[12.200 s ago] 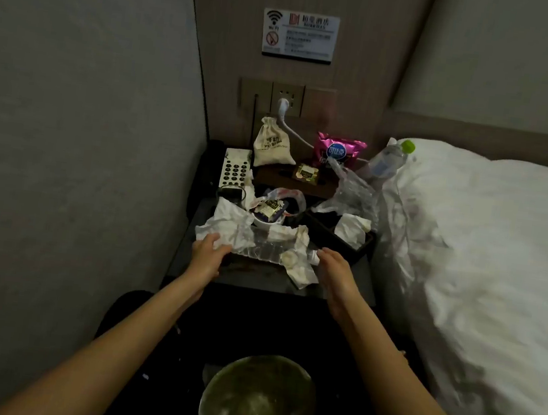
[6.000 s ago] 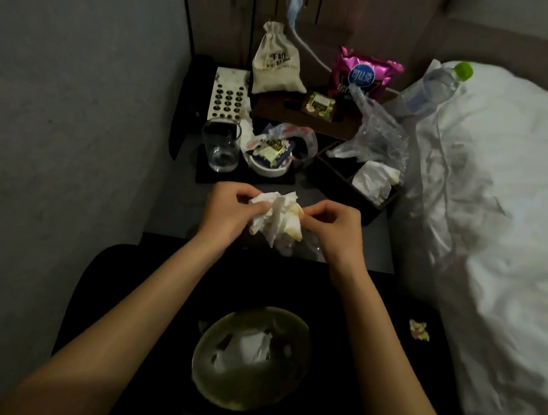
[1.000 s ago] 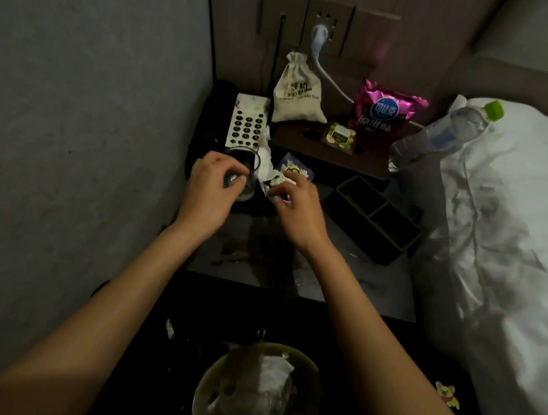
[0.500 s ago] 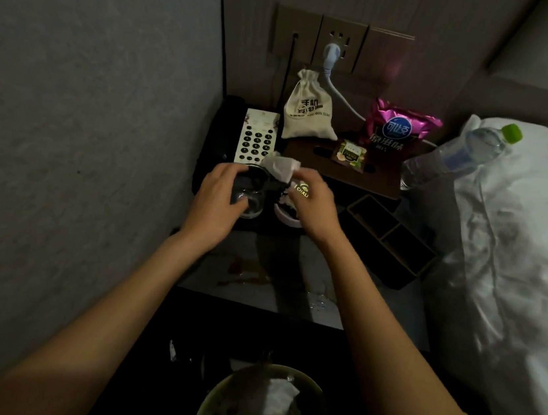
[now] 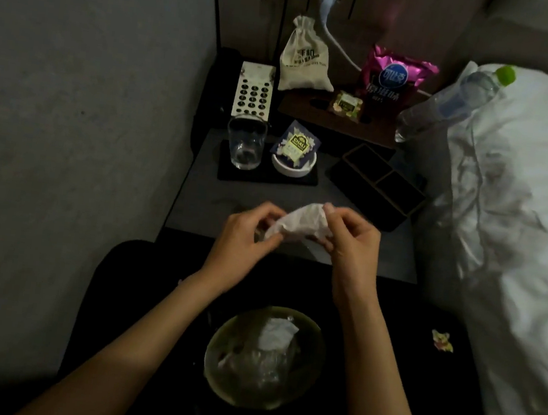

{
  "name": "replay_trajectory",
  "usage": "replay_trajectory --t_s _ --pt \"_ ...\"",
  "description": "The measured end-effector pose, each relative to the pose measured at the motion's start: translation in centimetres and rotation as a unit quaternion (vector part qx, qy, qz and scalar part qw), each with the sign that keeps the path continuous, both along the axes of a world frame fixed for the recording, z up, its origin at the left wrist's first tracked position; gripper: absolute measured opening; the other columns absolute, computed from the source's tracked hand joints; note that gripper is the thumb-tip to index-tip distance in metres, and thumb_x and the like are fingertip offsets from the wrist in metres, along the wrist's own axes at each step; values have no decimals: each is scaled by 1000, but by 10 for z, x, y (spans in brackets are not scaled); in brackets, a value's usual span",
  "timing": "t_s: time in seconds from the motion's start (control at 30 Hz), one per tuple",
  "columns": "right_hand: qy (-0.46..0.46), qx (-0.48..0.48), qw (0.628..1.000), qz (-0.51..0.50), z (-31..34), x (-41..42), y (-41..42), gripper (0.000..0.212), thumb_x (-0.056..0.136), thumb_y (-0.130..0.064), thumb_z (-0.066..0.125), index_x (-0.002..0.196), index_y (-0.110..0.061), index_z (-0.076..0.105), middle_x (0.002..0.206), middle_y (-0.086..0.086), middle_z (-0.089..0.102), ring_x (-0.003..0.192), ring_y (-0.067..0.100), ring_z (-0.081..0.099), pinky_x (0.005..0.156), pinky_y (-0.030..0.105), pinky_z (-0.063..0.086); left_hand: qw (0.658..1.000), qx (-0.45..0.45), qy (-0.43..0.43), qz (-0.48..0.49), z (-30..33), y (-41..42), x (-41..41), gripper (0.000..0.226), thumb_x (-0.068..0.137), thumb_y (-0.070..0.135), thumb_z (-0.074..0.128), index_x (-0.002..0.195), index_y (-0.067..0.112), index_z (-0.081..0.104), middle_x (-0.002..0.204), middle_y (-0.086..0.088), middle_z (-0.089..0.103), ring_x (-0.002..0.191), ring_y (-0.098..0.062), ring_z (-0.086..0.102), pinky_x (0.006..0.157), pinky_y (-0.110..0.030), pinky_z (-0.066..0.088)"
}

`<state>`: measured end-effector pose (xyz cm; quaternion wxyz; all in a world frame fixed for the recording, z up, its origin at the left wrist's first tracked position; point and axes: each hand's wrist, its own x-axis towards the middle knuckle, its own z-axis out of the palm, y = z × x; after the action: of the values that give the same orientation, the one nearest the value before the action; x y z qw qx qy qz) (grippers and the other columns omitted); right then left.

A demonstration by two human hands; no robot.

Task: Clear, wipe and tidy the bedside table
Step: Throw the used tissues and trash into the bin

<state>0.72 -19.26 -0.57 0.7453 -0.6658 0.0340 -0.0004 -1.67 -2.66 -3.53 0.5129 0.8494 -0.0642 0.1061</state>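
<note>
Above table (image 5: 197, 204), two hands, one tissue (image 5: 301, 222)

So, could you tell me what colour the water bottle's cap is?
Bright green cap, seen in the head view.

One glass (image 5: 245, 143), one bottle (image 5: 451, 99)

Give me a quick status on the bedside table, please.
Left hand and right hand both pinch a crumpled tissue above the table's front edge. Waste bin directly below. Nothing blocking.
</note>
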Motion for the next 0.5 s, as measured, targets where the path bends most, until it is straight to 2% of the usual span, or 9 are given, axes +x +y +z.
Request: replay_trajectory --t_s 0.1,0.17,0.23,0.27,0.37,0.43,0.5 --pt "64 -49 996 -31 -37 -34 -11 23 91 -14 65 78 4 69 75 25 67 72 29 62 69 41 51 995 19 94 11 -31 -16 -29 9 85 16 70 82 23 65 66 12 62 59 1 57 56 -31 51" --pt "128 -104 984 -63 -67 -55 -13 18 89 -9 67 74 1 69 72 21 68 67 24 64 65 36 53 981 64 183 9 -50 -25 -44 5 85 20 71 82 21 67 69 6 67 64 -10 65 62 -41 56" --pt "196 -177 960 -93 -101 -71 -13 17 86 -4 66 69 -5 68 66 11 68 63 16 65 59 26 54 962 124 243 13 -64 -30 -53 7 84 26 72 89 21 70 80 2 71 76 -15 68 71 -41 57" --pt "231 -211 944 -103 -119 -77 -12 16 85 -4 65 70 -6 68 68 10 69 65 17 67 60 28 56 953 146 265 17 -70 -31 -55 9 84 26 71 92 21 71 84 2 72 82 -16 68 74 -39 57" --pt "313 -264 904 -124 -162 -93 -8 15 89 -10 62 78 -3 69 84 18 72 83 33 70 79 45 58 926 168 338 7 -90 -34 -63 19 84 18 72 103 17 69 95 -1 72 95 -18 67 85 -36 55" --pt "342 -297 884 -112 -180 -102 -7 20 95 -16 55 86 -5 68 96 21 70 93 36 67 84 45 56 904 191 382 -27 -104 -37 -71 36 85 14 72 119 14 63 114 -6 68 109 -20 63 95 -35 51" --pt "368 -321 871 -53 -192 -107 -8 21 99 -17 49 99 -6 67 110 22 68 104 37 63 87 39 52 885 235 397 -56 -116 -38 -77 52 86 15 72 134 15 53 131 -7 59 122 -22 55 102 -34 46"
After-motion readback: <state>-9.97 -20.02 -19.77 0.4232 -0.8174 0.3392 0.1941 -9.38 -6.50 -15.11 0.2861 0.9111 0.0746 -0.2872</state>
